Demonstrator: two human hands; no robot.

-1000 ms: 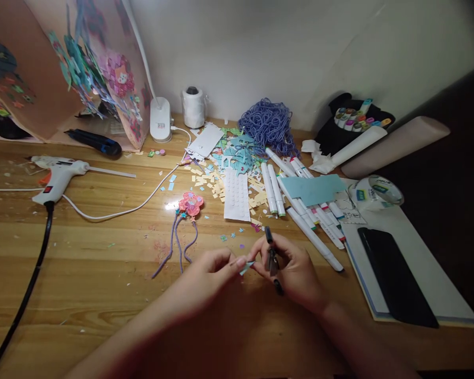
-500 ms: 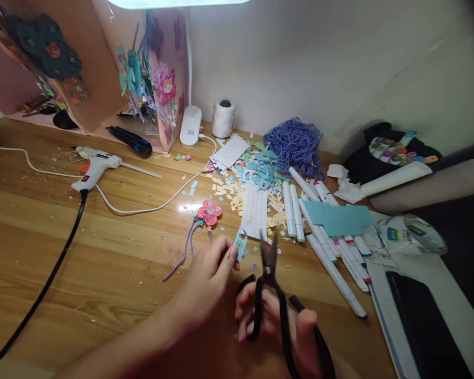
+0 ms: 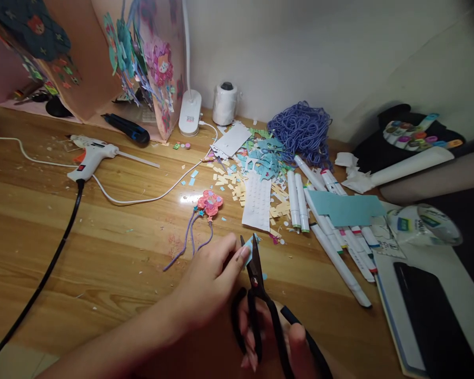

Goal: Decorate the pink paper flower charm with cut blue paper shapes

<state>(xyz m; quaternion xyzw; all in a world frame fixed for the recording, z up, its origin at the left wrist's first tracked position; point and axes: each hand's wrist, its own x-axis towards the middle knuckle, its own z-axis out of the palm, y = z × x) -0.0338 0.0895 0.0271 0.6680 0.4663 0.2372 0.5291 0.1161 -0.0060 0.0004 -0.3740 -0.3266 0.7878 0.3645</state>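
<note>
My left hand pinches a small piece of light blue paper between thumb and fingers. Black-handled scissors are in my right hand, thumb and fingers through the loops. Their blades stand apart around the blue paper, close to my left fingertips. Just beyond my left hand lies a pink flower ornament with small stars and purple cords trailing from it. A white sheet with rows of small bumps rests beyond the scissor tips.
Paper scraps and a purple yarn heap lie at the back. White markers spread on the right beside a tape roll and a black phone-like slab. A glue gun and blue-black cutter lie left.
The scissors have moved left, bringing their blades from beside the blue paper to around it. My left hand still holds the paper. The camera view has shifted slightly.
</note>
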